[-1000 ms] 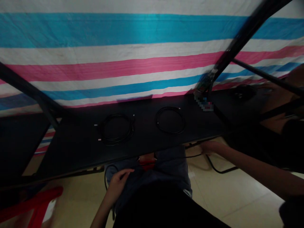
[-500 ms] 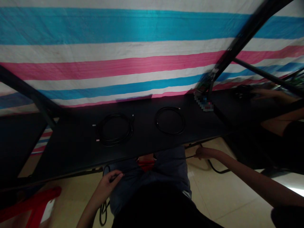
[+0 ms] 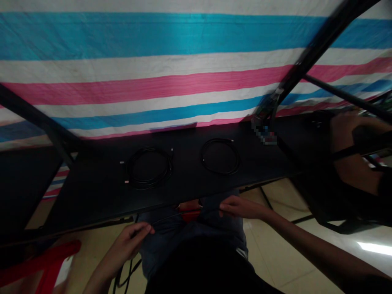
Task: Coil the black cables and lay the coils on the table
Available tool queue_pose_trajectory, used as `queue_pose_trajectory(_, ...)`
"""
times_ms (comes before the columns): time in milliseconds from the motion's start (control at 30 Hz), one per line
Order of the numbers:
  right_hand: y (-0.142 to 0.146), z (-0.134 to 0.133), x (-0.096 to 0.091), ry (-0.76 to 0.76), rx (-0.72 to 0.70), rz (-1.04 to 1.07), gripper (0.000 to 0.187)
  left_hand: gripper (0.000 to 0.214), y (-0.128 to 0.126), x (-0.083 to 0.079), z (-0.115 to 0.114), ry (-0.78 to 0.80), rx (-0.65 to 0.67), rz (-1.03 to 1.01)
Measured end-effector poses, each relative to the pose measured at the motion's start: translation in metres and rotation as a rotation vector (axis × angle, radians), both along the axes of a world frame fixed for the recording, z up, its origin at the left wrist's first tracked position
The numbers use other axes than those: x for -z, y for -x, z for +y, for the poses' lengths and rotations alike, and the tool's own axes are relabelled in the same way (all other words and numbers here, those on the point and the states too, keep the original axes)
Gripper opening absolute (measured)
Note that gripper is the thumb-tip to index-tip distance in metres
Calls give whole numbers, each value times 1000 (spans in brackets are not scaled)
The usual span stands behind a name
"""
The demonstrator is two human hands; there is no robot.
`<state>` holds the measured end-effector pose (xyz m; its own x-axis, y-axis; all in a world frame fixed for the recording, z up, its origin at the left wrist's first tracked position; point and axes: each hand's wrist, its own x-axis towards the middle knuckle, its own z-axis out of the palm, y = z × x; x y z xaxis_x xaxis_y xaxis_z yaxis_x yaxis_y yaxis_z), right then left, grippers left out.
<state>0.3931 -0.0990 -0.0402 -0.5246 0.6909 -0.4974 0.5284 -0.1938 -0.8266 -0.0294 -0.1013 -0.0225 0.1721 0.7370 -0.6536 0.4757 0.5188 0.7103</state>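
A thin black cable [image 3: 171, 215] runs taut between my two hands, just below the front edge of the black table [image 3: 92, 192]. My left hand [image 3: 130, 241] is closed on the cable at my lap, and loops of it hang down beside my left knee [image 3: 124, 274]. My right hand [image 3: 237, 207] pinches the cable's other stretch over my right thigh. On the table lie two coiled black cables: a thicker bundle [image 3: 149, 167] with white tips at the left and a single ring [image 3: 219, 155] at the right.
A blue, white and pink striped tarp [image 3: 171, 77] hangs behind the table. Black frame bars [image 3: 309, 53] cross at upper right. Another person's arm [image 3: 355, 151] reaches over the table's right end. A red stool [image 3: 45, 265] stands at lower left on the pale tiled floor.
My right hand has drawn in from the far right to the middle over my lap, pulling the cable. My left hand has slid lower and left, with cable loops now hanging under it.
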Motion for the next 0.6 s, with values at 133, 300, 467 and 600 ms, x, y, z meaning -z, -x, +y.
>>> queue_pose_trajectory(133, 30, 1, -7, -112, -169, -45, 38, 68, -6, -21, -1, -9, 108, -4)
queue_pose_trajectory(300, 32, -3, 6, -30, -310, -220, 23, 48, -7, -41, 1, -222, 322, 94)
queue_pose_trajectory(467, 51, 1, -12, 2, -316, 106, 35, 46, -6, -58, 17, -271, 389, 151)
queue_pose_trajectory(600, 73, 9, -36, 60, -250, 334, 53, 40, -20, -70, 26, -292, 505, 123)
